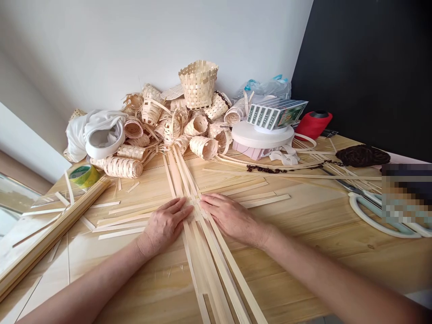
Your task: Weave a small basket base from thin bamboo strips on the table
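Long pale wooden weaving strips (216, 265) run lengthwise away from me over the wooden table. Shorter strips (130, 219) cross them to the left and right, and they meet in a woven patch between my hands. My left hand (168, 220) rests on the left side of this crossing, its fingers extended together and the thumb touching the strips. On the right side lies my right hand (232, 218), fingers straight and flat against the strips, its thumb hidden. Neither hand visibly closes round a strip.
Several small woven baskets (199, 85) are heaped against the wall. At right lie large scissors (374, 213), dark yarn (362, 155) and a red thread cone (313, 125). A white turntable (263, 135) carries boxes. Tape (84, 175) and a strip bundle (54, 236) are left.
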Tool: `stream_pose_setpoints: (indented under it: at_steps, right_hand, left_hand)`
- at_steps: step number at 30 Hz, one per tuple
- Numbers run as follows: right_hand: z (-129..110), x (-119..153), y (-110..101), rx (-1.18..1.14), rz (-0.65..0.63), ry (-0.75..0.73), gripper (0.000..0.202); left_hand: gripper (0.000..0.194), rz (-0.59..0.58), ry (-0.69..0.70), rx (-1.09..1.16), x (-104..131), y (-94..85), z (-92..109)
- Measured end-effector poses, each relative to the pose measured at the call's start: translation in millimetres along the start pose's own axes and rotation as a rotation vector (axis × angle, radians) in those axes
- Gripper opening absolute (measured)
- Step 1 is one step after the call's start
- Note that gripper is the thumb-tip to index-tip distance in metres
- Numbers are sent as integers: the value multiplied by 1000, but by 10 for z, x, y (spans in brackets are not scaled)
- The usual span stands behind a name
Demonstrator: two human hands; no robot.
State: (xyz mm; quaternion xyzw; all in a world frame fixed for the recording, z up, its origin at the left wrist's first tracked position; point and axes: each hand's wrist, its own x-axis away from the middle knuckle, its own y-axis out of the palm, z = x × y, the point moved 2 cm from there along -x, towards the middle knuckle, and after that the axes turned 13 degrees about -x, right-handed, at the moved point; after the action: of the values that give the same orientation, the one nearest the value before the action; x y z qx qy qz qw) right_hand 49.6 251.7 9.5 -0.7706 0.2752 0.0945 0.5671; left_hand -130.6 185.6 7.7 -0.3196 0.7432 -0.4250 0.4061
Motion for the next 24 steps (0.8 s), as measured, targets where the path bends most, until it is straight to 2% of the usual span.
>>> stream_pose_setpoints:
  at_steps: [10, 16, 24]
  right_hand:
    - [28, 10, 20, 21, 33, -18, 27]
    - [4, -1, -9, 16, -17, 6, 26]
    - [7, 27, 37, 41, 15, -15, 25]
  left_hand:
    - [33, 3, 15, -5, 7, -1, -13]
    - [32, 36, 1, -23, 16, 4, 0]
    - [31, 17, -10, -23, -12, -7, -3]
